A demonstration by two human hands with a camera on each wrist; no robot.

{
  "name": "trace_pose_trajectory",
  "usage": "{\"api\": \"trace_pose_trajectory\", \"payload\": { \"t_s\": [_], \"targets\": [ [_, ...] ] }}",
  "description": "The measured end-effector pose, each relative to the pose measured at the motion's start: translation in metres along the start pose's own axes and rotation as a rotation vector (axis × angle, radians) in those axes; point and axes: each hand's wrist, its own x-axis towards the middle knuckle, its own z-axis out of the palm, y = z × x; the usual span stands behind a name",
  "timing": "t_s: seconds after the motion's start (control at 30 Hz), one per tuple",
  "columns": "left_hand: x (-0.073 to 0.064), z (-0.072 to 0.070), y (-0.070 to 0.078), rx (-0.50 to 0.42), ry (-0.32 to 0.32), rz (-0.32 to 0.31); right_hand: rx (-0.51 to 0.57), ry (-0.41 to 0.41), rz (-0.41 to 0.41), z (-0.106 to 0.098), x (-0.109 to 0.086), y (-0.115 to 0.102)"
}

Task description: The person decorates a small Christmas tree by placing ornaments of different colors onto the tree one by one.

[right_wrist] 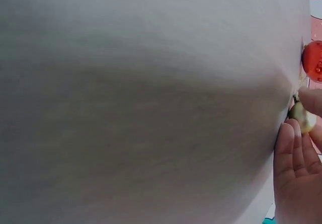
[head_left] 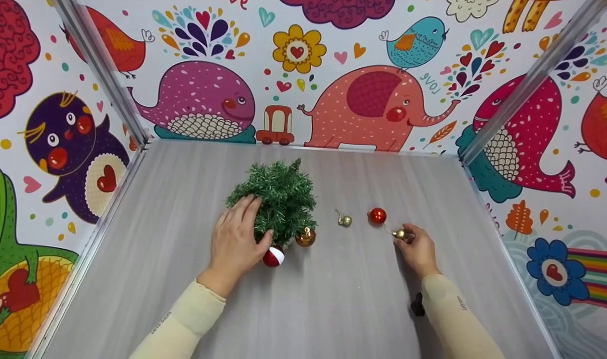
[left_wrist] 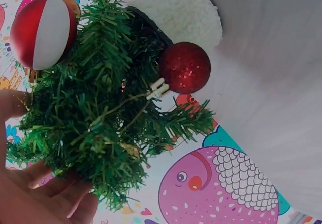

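Observation:
A small green Christmas tree [head_left: 278, 197] stands on the table, its white base [left_wrist: 186, 15] visible in the left wrist view. My left hand [head_left: 237, 234] grips its near left side, thumb and fingers spread around the branches. Close to that thumb hangs a red-and-white bauble [head_left: 273, 257], with a shiny gold bauble [head_left: 305, 236] to its right. A dark red glitter bauble [left_wrist: 184, 68] also hangs on the tree. My right hand [head_left: 419, 251] pinches a small gold bauble [head_left: 400, 234] at the table surface. Just left of it lies a shiny red bauble [head_left: 377, 216].
Another small gold bauble [head_left: 346, 220] with a string lies between the tree and the red one. Printed cartoon walls [head_left: 363, 99] with metal corner posts [head_left: 532, 75] enclose the grey table [head_left: 333, 309] at the back and sides. A small black object [head_left: 417, 305] is beside my right forearm.

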Motion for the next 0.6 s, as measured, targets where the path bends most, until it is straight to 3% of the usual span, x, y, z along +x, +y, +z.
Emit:
{"api": "trace_pose_trajectory", "payload": {
  "t_s": [0.33, 0.6],
  "targets": [
    [0.0019, -0.0026, -0.0027, -0.005, -0.004, 0.011, -0.067, 0.020, -0.010, 0.0027, 0.0011, 0.0024],
    [0.0022, -0.0040, -0.0076, -0.002, -0.055, 0.010, -0.077, 0.047, -0.055, 0.0046, 0.0001, 0.0032]
  ]
}}
